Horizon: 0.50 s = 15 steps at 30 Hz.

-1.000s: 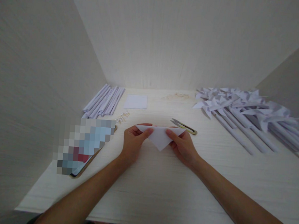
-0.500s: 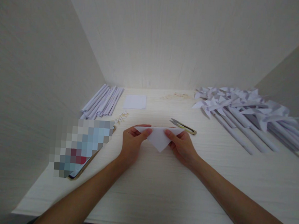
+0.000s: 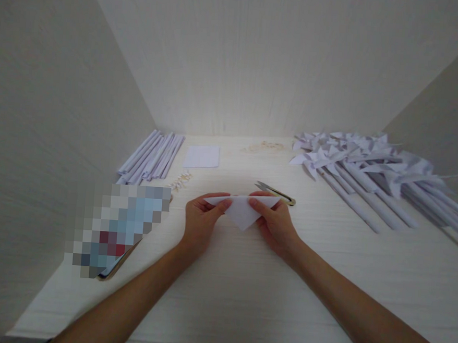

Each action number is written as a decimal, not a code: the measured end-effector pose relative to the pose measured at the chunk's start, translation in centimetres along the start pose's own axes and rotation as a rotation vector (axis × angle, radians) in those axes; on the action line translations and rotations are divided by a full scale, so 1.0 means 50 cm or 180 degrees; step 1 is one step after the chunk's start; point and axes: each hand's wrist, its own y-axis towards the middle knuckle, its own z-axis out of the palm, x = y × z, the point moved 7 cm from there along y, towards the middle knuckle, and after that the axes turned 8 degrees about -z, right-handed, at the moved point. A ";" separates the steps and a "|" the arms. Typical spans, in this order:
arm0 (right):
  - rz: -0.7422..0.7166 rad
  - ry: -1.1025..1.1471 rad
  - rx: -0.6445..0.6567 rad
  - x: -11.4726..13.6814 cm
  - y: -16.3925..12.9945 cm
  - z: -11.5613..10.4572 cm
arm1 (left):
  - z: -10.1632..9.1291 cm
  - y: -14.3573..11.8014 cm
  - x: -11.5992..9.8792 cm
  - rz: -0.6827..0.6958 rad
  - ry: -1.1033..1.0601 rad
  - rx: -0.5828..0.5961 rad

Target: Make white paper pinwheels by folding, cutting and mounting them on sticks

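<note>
A white paper folded into a triangle (image 3: 242,210) is held just above the pale wooden table (image 3: 244,287), its long edge away from me and its point toward me. My left hand (image 3: 201,222) pinches the left corner between thumb and fingers. My right hand (image 3: 274,224) pinches the right corner the same way. Small gold-handled snips (image 3: 276,192) lie on the table just beyond my right hand.
Rolled white paper sticks (image 3: 151,154) lie at the back left, with a flat white paper square (image 3: 201,156) beside them. Several finished paper pinwheels (image 3: 370,168) are piled at the right. A phone (image 3: 117,231) lies at the left. Small pale bits (image 3: 181,178) sit near the sticks. Walls enclose three sides.
Both hands keep their hold on the folded paper; the fingers have shifted slightly along its top edge. The view has drifted a little.
</note>
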 end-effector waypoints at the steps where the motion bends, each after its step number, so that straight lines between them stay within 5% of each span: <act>1: 0.0005 0.0013 -0.0001 0.000 0.000 0.000 | -0.001 0.000 0.001 -0.0001 -0.0007 -0.0012; 15: 0.0034 0.0164 -0.0129 0.001 0.003 -0.003 | 0.008 -0.006 -0.004 -0.0041 -0.0258 0.0149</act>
